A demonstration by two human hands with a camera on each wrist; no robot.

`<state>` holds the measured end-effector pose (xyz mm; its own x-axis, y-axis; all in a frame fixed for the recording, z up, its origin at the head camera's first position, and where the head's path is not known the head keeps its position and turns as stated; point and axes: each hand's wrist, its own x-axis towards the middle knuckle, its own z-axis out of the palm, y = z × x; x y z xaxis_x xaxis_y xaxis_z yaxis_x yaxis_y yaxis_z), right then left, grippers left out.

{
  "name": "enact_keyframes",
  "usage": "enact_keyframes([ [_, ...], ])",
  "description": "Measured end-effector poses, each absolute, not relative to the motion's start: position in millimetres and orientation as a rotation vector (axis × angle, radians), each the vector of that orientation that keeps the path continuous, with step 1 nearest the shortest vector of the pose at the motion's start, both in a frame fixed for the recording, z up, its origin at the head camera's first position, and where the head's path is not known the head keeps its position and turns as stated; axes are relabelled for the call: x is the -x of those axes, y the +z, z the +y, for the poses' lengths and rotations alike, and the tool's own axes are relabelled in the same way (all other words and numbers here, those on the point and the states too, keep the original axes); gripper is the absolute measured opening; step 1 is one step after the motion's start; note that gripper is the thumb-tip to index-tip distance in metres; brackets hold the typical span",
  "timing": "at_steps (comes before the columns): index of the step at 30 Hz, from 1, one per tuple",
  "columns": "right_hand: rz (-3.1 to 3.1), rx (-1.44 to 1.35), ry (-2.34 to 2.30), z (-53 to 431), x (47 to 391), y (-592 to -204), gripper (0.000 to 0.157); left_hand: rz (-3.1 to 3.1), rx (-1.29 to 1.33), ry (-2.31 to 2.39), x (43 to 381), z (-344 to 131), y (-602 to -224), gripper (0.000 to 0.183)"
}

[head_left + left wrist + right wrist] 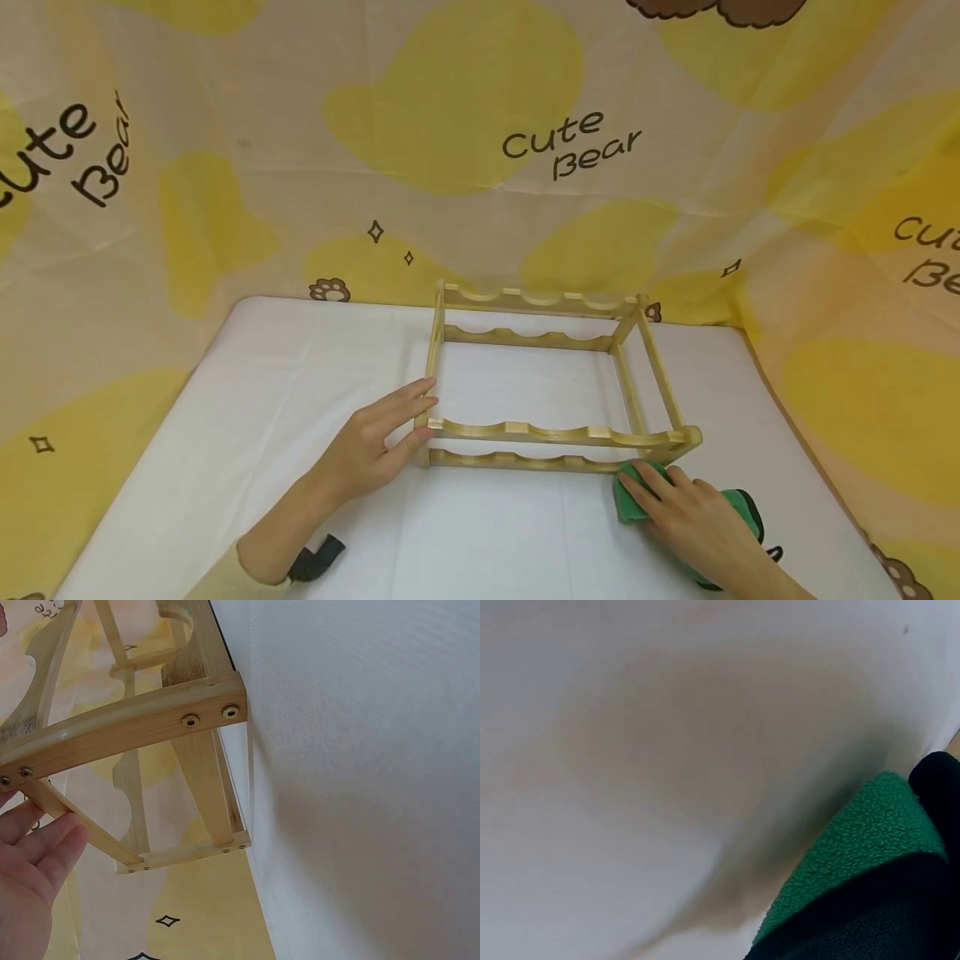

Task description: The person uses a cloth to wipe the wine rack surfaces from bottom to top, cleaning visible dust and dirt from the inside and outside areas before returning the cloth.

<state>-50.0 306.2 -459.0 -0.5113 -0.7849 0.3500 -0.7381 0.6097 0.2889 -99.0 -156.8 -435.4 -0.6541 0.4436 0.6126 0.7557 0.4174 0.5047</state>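
Rack (517, 431) on white table (480, 533); green cloth (628, 502) at its front right corner.
Left hand (375, 446): fingers extended, grip unclosed, resting against the rack's left end near the front; right hand (693, 512): fingers curled over the bunched cloth, gripping it.

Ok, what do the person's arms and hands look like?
The left hand and right hand are bare: no gloves or rings visible. A pale beige sleeve ends on the left forearm; no sleeve shows on the right. A dark piece shows beside the left one; whether worn, I can't tell.
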Motion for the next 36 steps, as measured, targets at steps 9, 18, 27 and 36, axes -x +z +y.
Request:
enact_keyframes([
  [9, -2.357, -1.241, -0.132, 316.1, 51.4, -448.2, 0.068, -2.297, 1.024, -1.111, 98.6, -156.6, -435.4, 0.042],
  [18, -2.242, -1.273, -0.154, 331.4, 53.6, -424.7, 0.058, -2.303, 1.017, -1.107, 98.0, -156.5, -434.5, 0.044],
  [27, -2.1, -1.266, -0.071, 334.5, 55.9, -408.4, 0.046, -2.288, 1.025, -1.106, 98.7, -156.5, -434.2, 0.043],
  [36, -1.992, -1.277, -0.025, 319.2, 58.7, -396.4, 0.041, -2.233, 1.042, -1.091, 99.7, -155.8, -435.5, 0.041],
])
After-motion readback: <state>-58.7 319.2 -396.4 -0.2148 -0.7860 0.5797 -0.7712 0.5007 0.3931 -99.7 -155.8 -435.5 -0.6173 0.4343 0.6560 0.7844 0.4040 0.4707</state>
